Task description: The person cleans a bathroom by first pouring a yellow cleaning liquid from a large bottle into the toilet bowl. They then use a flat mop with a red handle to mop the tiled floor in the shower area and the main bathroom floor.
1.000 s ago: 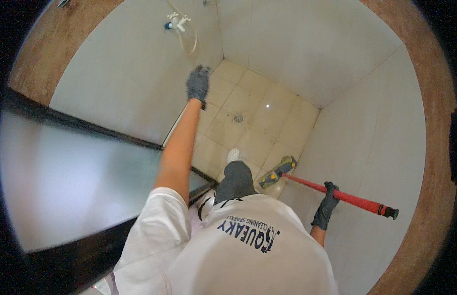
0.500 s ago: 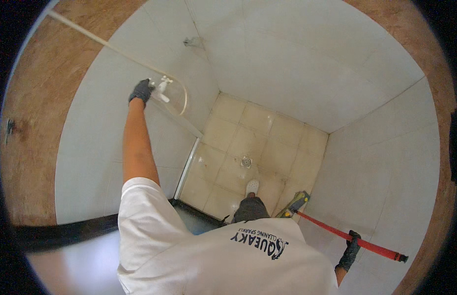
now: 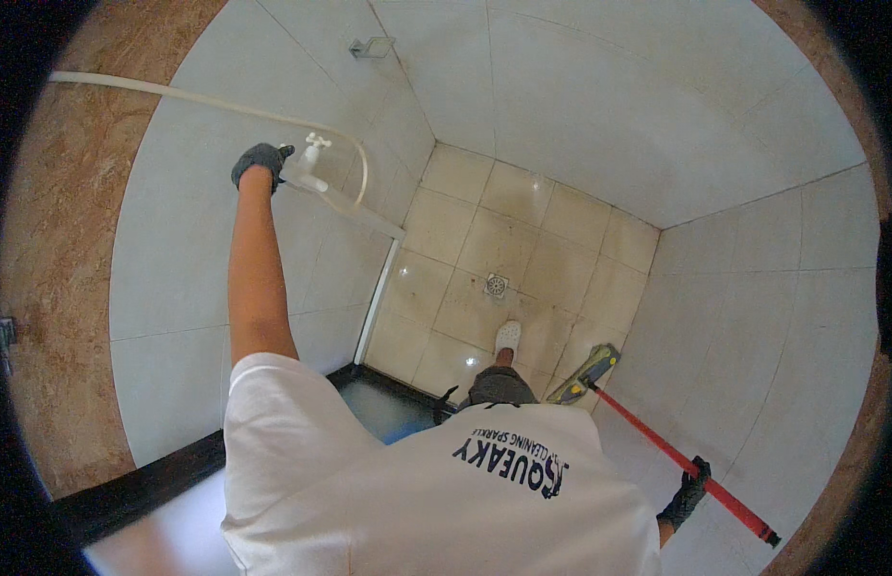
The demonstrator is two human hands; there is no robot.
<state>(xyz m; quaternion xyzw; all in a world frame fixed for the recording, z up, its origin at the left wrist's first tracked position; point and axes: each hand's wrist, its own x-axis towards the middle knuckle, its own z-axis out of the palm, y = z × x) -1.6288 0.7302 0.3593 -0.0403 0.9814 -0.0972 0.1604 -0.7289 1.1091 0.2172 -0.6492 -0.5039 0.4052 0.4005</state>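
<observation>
One red pole (image 3: 642, 426), judged light, stiff, is best gripped high, where right hand (image 3: 689, 492) is wrapped; left hand (image 3: 260, 165) curled at tap (image 3: 309, 165), hold unclear.

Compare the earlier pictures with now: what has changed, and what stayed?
The dark-grey-gloved left hand has moved leftward to the white cross-handled tap; whether it grips is unclear. The dark-grey-gloved right hand still holds the long red pole, its flat grey-and-yellow head still low by the right-hand wall.
</observation>
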